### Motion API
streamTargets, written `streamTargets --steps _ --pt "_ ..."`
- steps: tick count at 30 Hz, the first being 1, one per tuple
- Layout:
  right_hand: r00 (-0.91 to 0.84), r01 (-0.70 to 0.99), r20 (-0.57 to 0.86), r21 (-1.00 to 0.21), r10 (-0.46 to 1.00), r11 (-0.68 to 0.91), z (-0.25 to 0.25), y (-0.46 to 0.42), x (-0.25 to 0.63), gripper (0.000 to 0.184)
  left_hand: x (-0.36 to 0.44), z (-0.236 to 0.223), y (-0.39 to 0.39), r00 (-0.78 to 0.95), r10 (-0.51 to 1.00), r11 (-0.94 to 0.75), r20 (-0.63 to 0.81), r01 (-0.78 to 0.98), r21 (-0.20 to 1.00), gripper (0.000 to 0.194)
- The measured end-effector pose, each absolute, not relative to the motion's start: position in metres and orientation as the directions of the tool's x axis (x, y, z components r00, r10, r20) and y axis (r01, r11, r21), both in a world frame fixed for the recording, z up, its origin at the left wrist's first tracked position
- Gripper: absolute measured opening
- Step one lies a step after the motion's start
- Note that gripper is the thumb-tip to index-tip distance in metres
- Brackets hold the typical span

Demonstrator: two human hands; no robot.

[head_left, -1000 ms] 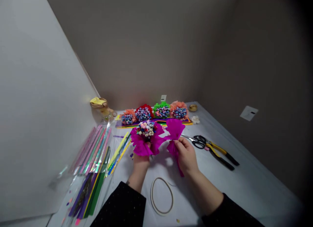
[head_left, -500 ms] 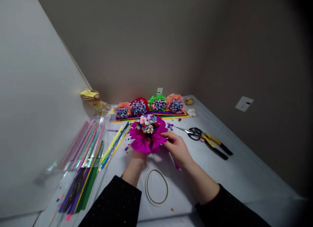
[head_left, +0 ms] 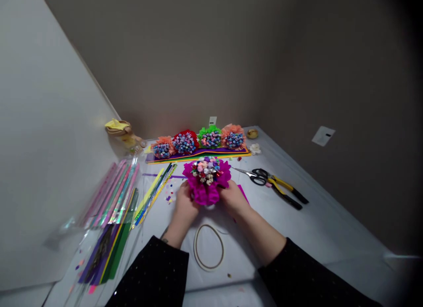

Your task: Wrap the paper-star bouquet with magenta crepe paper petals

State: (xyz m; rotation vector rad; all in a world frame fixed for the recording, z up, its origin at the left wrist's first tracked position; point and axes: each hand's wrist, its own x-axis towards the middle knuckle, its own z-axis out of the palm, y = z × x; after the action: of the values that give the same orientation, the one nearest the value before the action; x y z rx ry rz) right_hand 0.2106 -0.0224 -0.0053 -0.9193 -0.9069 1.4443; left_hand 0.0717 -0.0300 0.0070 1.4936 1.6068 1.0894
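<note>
Now I clench the pink paper (head_left: 206, 194) around the little flower bunch (head_left: 206, 172) with my left hand (head_left: 185, 205) and my right hand (head_left: 233, 199).

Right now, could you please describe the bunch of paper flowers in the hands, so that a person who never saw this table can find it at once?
On the white-covered table, four paper bunches stand in a row at the far end. Nearer the viewer, the left hand and right hand hold a fifth bunch in magenta crepe paper. Only this one is held, and its small flowers are mixed colours, not mostly blue.
</note>
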Motion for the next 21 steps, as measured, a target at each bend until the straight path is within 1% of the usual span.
streamTargets --steps 2,5,8,11,13,16,18,21 --pt "-0.069 -0.421 -0.040 -0.905 0.997 -0.065 -0.006 -0.022 0.210 0.021 0.069 0.013 -0.031 -0.151 0.984 -0.019 0.097 0.450 0.893 0.017" --pt "-0.075 -0.483 -0.051 -0.872 0.996 -0.081 -0.007 -0.021 0.211 0.023 0.066 0.019 -0.033 -0.169 0.977 -0.049 0.133 0.429 0.902 0.019" --pt "-0.116 -0.513 -0.088 -0.848 0.989 -0.135 -0.007 -0.021 0.212 0.020 0.064 0.018 -0.031 -0.134 0.984 -0.070 0.114 0.297 0.952 0.018" --pt "-0.154 -0.538 -0.110 -0.824 0.982 -0.177 -0.006 -0.021 0.211 0.018 0.061 0.007 -0.027 -0.096 0.993 -0.054 0.065 0.114 0.992 0.014" --pt "-0.141 -0.577 -0.132 -0.795 0.981 -0.190 -0.005 -0.022 0.210 0.019 0.062 -0.001 -0.025 -0.093 0.995 -0.043 0.040 -0.037 0.998 0.016" --pt "-0.132 -0.623 -0.175 -0.751 0.976 -0.219 -0.005 -0.023 0.207 0.022 0.065 -0.009 -0.024 -0.129 0.991 0.006 -0.038 -0.245 0.969 0.022" --pt "-0.144 -0.635 -0.184 -0.737 0.972 -0.233 -0.005 -0.023 0.206 0.023 0.068 -0.008 -0.024 -0.169 0.981 0.036 -0.092 -0.310 0.950 0.025" --pt "-0.153 -0.640 -0.175 -0.733 0.972 -0.233 -0.005 -0.022 0.205 0.024 0.070 -0.003 -0.024 -0.257 0.962 0.009 -0.088 -0.293 0.956 0.028"
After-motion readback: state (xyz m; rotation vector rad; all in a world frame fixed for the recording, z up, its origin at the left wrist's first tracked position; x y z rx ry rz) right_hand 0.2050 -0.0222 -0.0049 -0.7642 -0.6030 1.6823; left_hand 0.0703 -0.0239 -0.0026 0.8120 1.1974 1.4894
